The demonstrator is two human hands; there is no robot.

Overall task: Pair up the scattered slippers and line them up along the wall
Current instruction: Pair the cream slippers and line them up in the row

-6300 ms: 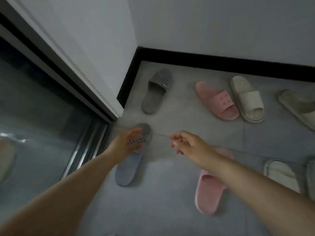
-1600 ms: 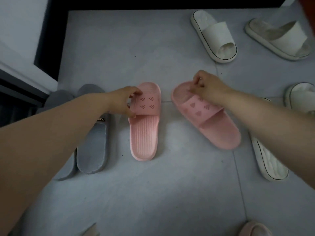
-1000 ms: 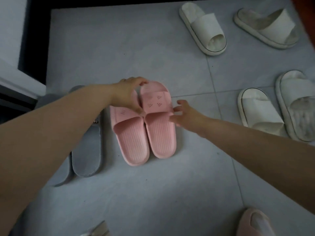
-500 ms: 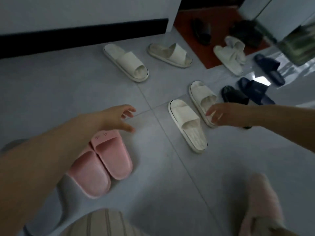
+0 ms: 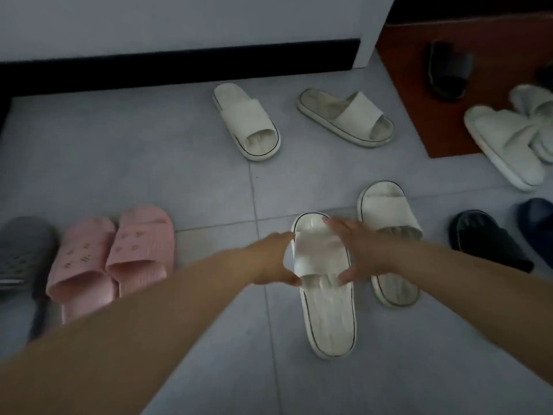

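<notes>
On the floor (image 5: 149,163) at my left the two pink slippers (image 5: 110,256) now sit side by side, touching, next to a grey slipper (image 5: 21,250), so that pair is finished and both hands have come off it. My left hand (image 5: 269,259) and right hand (image 5: 362,250) have moved across to a white slipper (image 5: 326,301) in the middle of the tiles. Fingers (image 5: 287,278) of both hands curl around its strap from either side, and I judge they are gripping it, though it lies flat. A matching white slipper (image 5: 389,235) lies just beside it on the right. Two more white ones sit nearer the wall (image 5: 179,19), apart and angled, not yet paired.
</notes>
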